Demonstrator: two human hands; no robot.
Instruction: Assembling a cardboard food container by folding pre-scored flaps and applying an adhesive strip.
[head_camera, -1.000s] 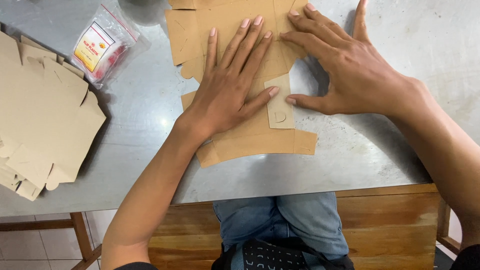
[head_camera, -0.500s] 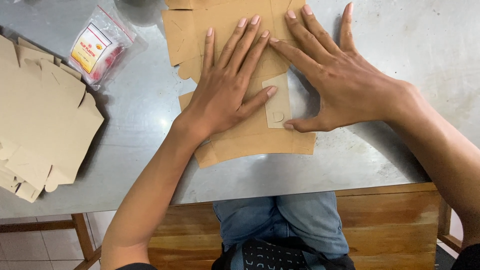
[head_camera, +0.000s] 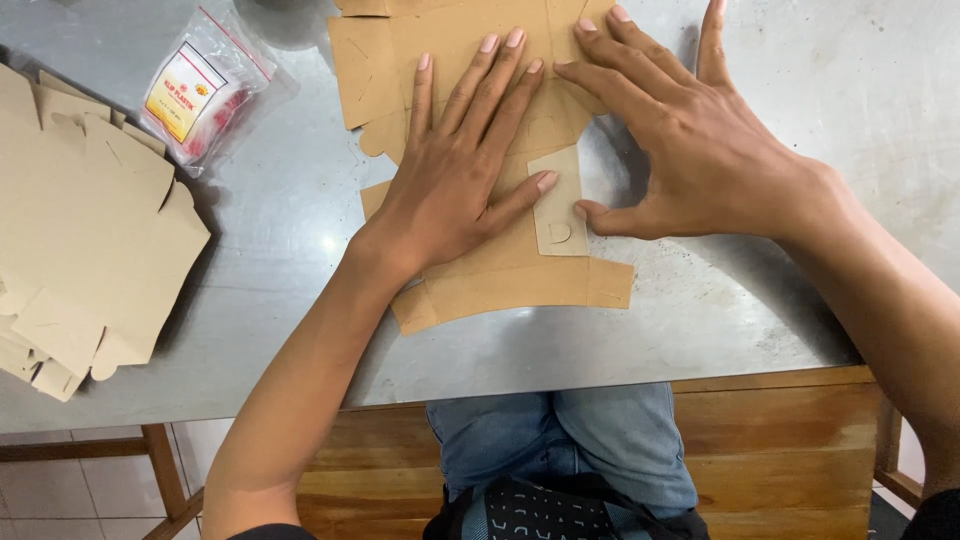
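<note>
Brown kraft cardboard, a flat die-cut box blank (head_camera: 480, 150), lies on the grey metal tabletop (head_camera: 760, 300) in the upper middle of the frame, its top edge cut off by the picture border and its lower strip ending near the table's front edge. The left hand (head_camera: 455, 185) lies palm-down on the middle of the blank, fingers (head_camera: 500, 80) straight and slightly spread, pointing toward the top of the frame, the thumb stretched out to the right with its tip on a small paler folded flap (head_camera: 558, 205). The right hand (head_camera: 690, 150) comes in from the right side; its fingers are fanned wide, three of them pressing the blank's upper right part, the little finger out on the bare metal, and the thumb tip touching the right edge of the same flap. Neither hand grips anything: both press flat.

At the left edge of the frame sits a stack of more flat brown cardboard blanks (head_camera: 80, 220), well apart from the hands. In the upper left lies a small clear plastic bag with a yellow and red label (head_camera: 200, 90), near the stack. Along the bottom show blue jeans (head_camera: 560, 440) and a wooden bench (head_camera: 780, 450) under the table.
</note>
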